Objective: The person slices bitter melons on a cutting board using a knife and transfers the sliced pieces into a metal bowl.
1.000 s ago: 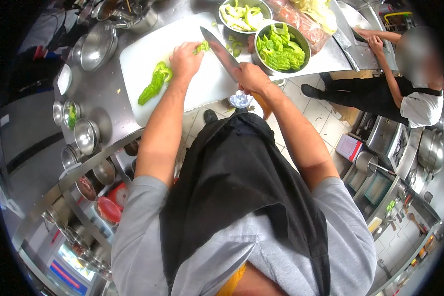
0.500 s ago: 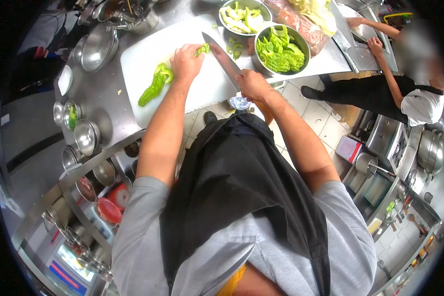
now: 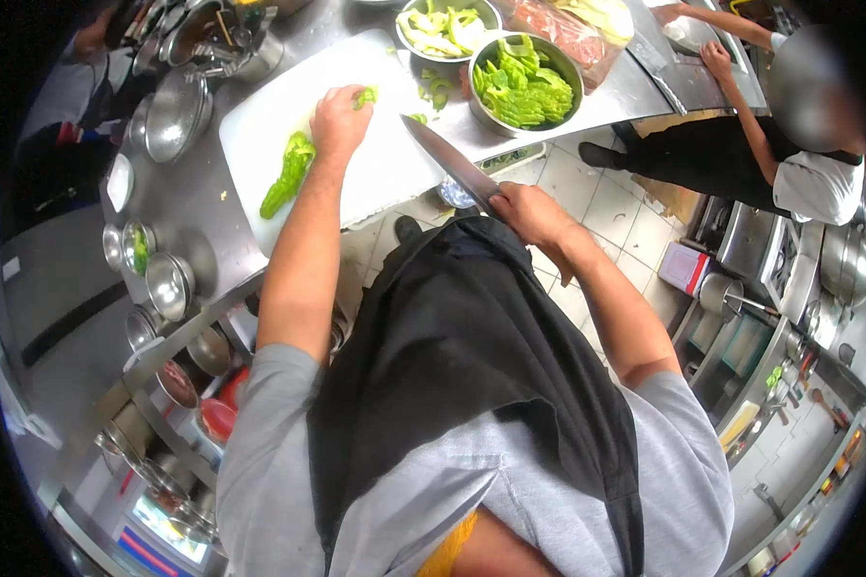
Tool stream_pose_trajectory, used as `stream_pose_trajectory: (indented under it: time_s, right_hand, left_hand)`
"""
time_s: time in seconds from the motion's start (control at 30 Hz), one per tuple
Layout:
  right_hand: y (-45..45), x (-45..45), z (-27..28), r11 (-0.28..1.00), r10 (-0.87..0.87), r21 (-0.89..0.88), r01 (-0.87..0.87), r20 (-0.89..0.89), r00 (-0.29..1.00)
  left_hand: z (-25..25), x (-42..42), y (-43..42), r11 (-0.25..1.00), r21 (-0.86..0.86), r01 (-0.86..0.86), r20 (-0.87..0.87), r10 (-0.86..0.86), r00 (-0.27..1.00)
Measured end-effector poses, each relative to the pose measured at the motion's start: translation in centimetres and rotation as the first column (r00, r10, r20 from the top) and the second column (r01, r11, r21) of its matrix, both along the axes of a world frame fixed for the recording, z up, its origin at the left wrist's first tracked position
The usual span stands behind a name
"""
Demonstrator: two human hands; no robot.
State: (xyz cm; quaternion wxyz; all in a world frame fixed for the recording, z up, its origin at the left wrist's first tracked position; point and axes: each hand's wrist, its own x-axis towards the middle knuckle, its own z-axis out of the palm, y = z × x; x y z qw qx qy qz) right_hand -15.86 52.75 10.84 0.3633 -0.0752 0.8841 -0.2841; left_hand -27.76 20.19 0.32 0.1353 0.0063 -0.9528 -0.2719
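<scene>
My left hand [image 3: 341,123] is closed on a small piece of green pepper [image 3: 366,96] over the white cutting board [image 3: 380,178]. A longer green pepper piece [image 3: 287,178] lies on the board beside my left wrist. My right hand [image 3: 529,213] grips the handle of a large knife [image 3: 452,162], whose blade points up and left over the board's right edge. Beyond the blade, a metal bowl [image 3: 575,108] holds green pepper pieces, and another bowl [image 3: 496,17] holds paler slices. Green scraps [image 3: 435,91] lie on the metal counter near the bowls.
Several metal bowls [image 3: 168,288] and a colander [image 3: 175,115] stand at the left. A clear bag of reddish meat [image 3: 558,34] lies behind the bowls. Another person [image 3: 722,159] works at the right, hands at a metal container. Shelves with cookware [image 3: 178,383] are below the counter.
My right hand and the knife have moved down and right, away from my left hand. The view has shifted slightly. The other person's hand has moved toward the metal container.
</scene>
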Motion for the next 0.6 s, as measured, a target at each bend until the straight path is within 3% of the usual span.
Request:
stream_pose_trajectory:
  time_s: [0.2, 0.3, 0.33, 0.4, 0.43, 0.5, 0.6]
  right_hand:
    - [0.0, -0.1, -1.4, 0.999, 0.033, -0.007, -0.034, -0.176, 0.984]
    - [-0.3, -0.8, -0.9, 1.000, -0.017, -0.021, 0.012, -0.229, 0.973]
    - [-0.5, -1.4, -0.5, 1.000, -0.024, -0.023, 0.019, -0.239, 0.971]
    - [-1.2, -3.1, 0.1, 0.978, -0.201, -0.095, 0.186, -0.188, 0.961]
    - [-1.6, -3.8, -0.4, 0.980, -0.196, -0.082, 0.179, -0.315, 0.929]
    - [-2.3, -5.1, -0.5, 0.976, -0.217, -0.096, 0.195, -0.349, 0.912]
    - [-2.7, -5.7, 0.1, 0.970, -0.240, -0.117, 0.211, -0.366, 0.899]
  left_hand:
    - [0.2, -0.7, -0.4, 0.994, -0.086, -0.065, 0.116, 0.075, 0.990]
    - [1.6, -0.5, -0.3, 0.979, -0.177, -0.105, 0.041, 0.114, 0.993]
    - [2.2, -0.4, -0.1, 0.987, -0.118, -0.111, -0.038, 0.107, 0.993]
    - [3.4, -1.2, 0.8, 0.993, -0.054, -0.102, -0.122, 0.095, 0.988]
    - [4.6, -1.9, 1.6, 1.000, 0.006, 0.009, -0.227, -0.007, 0.974]
    - [7.4, -3.1, 4.0, 0.977, 0.048, 0.208, -0.392, -0.173, 0.904]
    - [10.4, -5.0, 6.2, 0.968, 0.032, 0.251, -0.366, -0.222, 0.904]
